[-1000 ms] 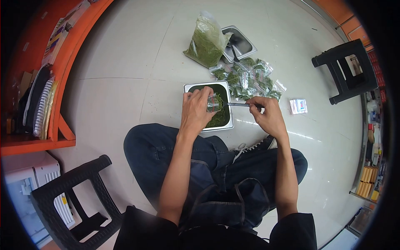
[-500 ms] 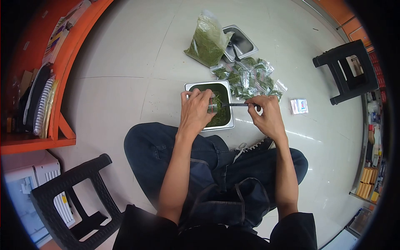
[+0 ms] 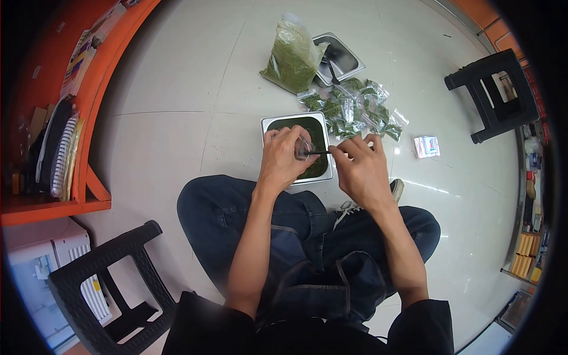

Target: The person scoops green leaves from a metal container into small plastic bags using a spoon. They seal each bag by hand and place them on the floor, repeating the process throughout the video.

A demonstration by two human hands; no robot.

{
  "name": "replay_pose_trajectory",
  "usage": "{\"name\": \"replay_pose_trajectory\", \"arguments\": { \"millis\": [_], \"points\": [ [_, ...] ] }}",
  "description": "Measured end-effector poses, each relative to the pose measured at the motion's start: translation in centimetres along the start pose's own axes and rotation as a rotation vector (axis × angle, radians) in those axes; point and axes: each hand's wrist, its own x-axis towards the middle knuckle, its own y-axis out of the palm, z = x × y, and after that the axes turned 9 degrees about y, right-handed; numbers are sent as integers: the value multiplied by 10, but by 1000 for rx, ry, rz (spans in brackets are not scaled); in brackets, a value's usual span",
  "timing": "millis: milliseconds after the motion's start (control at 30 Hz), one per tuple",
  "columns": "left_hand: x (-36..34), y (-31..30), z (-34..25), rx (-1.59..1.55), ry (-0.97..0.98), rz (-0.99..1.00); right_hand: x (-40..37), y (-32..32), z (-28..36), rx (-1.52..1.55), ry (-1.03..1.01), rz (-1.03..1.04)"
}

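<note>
Over a steel container (image 3: 329, 168) with green dried herb inside, my left hand (image 3: 278, 155) has its fingers closed around a small clear plastic bag (image 3: 304, 148). From the right, my right hand (image 3: 364, 168) pinches the handle of a black spoon (image 3: 320, 152). The spoon's head is at the bag's mouth, partly hidden by the left fingers and the plastic. Just beyond the container lies a pile of small zip bags (image 3: 349, 112) filled with green herb.
A large bag of green herb (image 3: 290, 62) leans by a second steel container (image 3: 350, 59) with a black utensil in it. A small packet (image 3: 426, 147) lies on the right. Black stools (image 3: 500, 94) stand at either side; an orange shelf (image 3: 97, 118) is at left.
My right hand has moved left and turned over more, bringing the spoon from the herb to the bag's mouth. My left hand stays in place, with the bag tilted differently.
</note>
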Motion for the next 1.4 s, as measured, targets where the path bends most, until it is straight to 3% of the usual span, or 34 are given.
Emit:
{"name": "replay_pose_trajectory", "arguments": {
  "millis": [100, 167, 267, 667, 900, 967, 1200, 1400],
  "points": [
    [1, -1, -1, -44, -32, 22, 2, -10, 3, -97, -30, -9],
    [1, 0, -2, 3, 30, -93, 3, -18, 2, -134, -17, -72],
    [3, 1, 5, -154, -18, -78, 0, -17, 5, -103, -38, -39],
    [3, 5, 9, -114, -89, -127, 1, -35, -7, -67, 71, -165],
    [7, 14, 6, -127, -1, -228, 1, -46, -12, -19, 100, -211],
    [6, 15, 4, -193, -177, -178, 1, -49, -16, -2, 116, -222],
    [4, 19, 4, -203, -208, -185, -2, -44, -41, 170, 312, -213],
    [1, 16, 0, -626, -348, -327, -9, 18, -64, 353, 566, -51]
  ]
}}
